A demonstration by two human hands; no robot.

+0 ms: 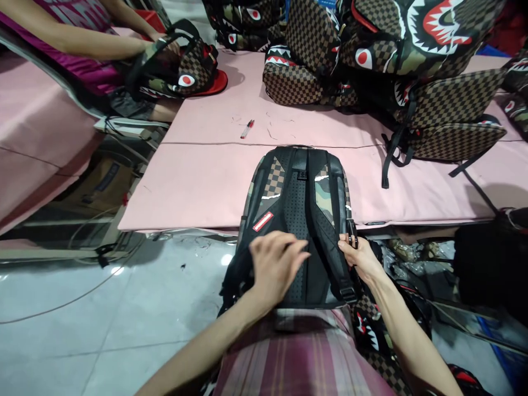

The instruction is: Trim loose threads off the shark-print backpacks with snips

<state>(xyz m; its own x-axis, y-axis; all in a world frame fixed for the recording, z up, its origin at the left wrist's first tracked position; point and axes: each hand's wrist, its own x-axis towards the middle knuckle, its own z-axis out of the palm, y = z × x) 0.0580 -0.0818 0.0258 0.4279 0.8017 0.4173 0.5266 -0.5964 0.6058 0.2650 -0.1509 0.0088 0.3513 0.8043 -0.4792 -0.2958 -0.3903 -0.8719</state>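
A backpack (296, 220) with checkered and camouflage panels leans from my lap onto the pink table edge, its black back panel and shoulder straps facing up. My left hand (274, 267) hovers over the lower back panel, fingers loosely bent and apart, with nothing visible in them. Along the bag's right side, my right hand (361, 257) is closed around small black scissors (352, 235), blades pointing away from me; their lower part is hidden by the fingers. A red-and-white label (263, 221) sits on the panel just beyond my left hand.
A red-capped pen (247, 129) lies among thread scraps on the pink table (198, 181). Several shark-face backpacks (379, 55) are piled at the back right. At the far left, a co-worker's arms (91, 44) handle another backpack (185, 71). More bags (371, 330) are beside my right leg.
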